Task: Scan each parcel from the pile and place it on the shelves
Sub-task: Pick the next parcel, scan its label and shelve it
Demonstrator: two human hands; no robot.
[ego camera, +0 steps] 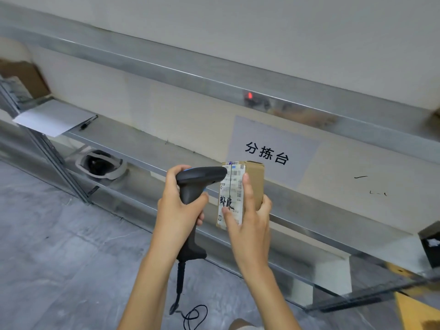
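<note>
A small brown cardboard parcel (256,184) with a white shipping label stands upright in front of the metal shelves (152,144). My right hand (247,217) grips its lower part, thumb across the label. My left hand (177,206) grips the handle of a black barcode scanner (197,182), whose head points at the label's top from the left and almost touches it. The scanner's cable hangs down to a coil near the floor.
A sheet of white paper (53,119) and a black pen (88,122) lie on the shelf at left. A helmet-like object (101,164) sits on the lower shelf. A paper sign (271,151) hangs on the wall. A red light spot (250,95) glows on the upper shelf rail. A dark box (431,244) is at the right edge.
</note>
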